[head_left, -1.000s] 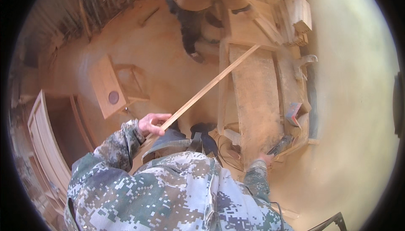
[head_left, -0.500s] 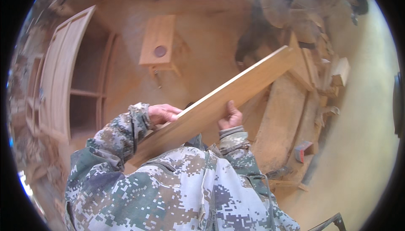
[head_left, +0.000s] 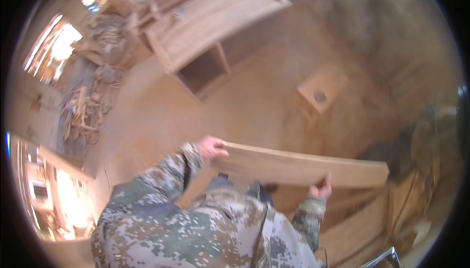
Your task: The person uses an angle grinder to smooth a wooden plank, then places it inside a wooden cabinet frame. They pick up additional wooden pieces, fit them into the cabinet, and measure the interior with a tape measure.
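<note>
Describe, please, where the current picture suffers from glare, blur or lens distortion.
Head view: glare whitens the opening at lower left and the window at upper left; head view: the stool and the whole upper right look smeared, while the board keeps clearer edges; head view: the round fisheye image ends in black corners.

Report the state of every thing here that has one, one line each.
Board, gripped at two edges.
Left hand, closed on the board's upper edge.
Right hand, closed on the board's lower edge.
Cabinet, open on the near side.
Stool, blurred, apparently upright.
</note>
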`<control>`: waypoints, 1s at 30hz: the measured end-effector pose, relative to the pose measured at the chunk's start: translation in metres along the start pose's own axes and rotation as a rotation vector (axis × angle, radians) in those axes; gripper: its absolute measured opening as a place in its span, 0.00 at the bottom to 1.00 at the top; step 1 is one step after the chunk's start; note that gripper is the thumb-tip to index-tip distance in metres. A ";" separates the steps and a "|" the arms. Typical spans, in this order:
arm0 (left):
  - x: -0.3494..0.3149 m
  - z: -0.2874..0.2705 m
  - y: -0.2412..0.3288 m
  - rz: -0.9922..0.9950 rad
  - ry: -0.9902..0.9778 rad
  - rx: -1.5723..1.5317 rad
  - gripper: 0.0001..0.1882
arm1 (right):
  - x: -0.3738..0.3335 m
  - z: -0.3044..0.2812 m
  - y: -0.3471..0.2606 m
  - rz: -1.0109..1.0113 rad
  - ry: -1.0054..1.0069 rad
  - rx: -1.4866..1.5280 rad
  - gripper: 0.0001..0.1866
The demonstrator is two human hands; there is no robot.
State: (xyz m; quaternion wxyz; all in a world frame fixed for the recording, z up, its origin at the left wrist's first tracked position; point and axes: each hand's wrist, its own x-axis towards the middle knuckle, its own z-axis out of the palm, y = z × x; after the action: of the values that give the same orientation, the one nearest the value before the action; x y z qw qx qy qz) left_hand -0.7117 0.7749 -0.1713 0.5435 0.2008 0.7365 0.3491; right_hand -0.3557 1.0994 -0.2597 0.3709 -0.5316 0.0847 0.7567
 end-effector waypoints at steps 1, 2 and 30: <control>0.032 0.006 0.009 -0.032 0.038 -0.043 0.17 | 0.020 0.032 -0.012 -0.059 -0.002 -0.030 0.18; 0.063 0.014 0.017 -0.004 0.091 -0.183 0.16 | 0.037 0.066 -0.025 -0.069 -0.050 -0.068 0.16; -0.179 -0.287 -0.125 0.679 0.886 -1.231 0.20 | -0.270 0.186 0.594 -0.262 -1.711 -1.375 0.23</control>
State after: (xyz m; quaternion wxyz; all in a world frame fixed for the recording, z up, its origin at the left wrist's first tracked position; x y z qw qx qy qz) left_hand -0.9122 0.4846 -0.0969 0.0813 -0.0772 0.4592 0.8813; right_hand -0.8374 0.6473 -0.1055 0.0098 0.0695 -0.6953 0.7153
